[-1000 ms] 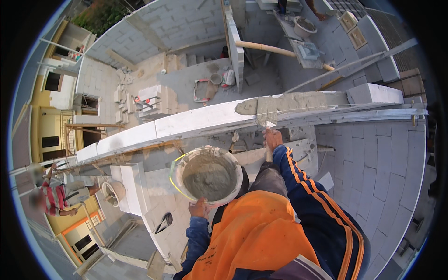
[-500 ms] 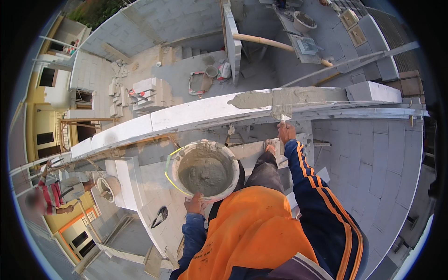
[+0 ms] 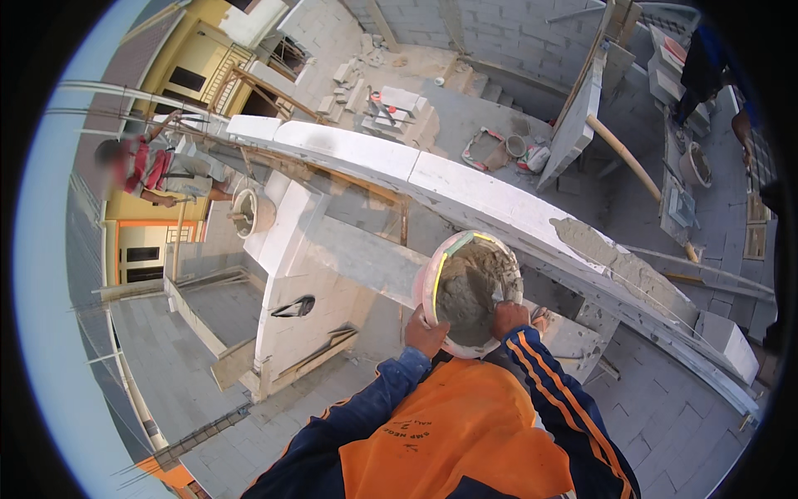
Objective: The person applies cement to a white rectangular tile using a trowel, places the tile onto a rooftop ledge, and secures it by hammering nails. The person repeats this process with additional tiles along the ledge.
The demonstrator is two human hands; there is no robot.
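We see left hand (image 3: 426, 331) gripping bucket (image 3: 429, 283) by rim, right hand (image 3: 509, 318) opposite, hold unclear; slackened left grip could tip bucket, spilling mortar (image 3: 465, 306).

A pale bucket (image 3: 427, 287), mouth up (its inner wall smeared), holds grey mortar (image 3: 465, 306) and, apparently, a mostly hidden trowel (image 3: 498, 293).

Remotely, I see the left hand (image 3: 427, 332) gripping a bucket (image 3: 428, 287) of mortar (image 3: 462, 301), the right hand (image 3: 509, 318) fisted at its rim, white wall (image 3: 482, 195) beyond.
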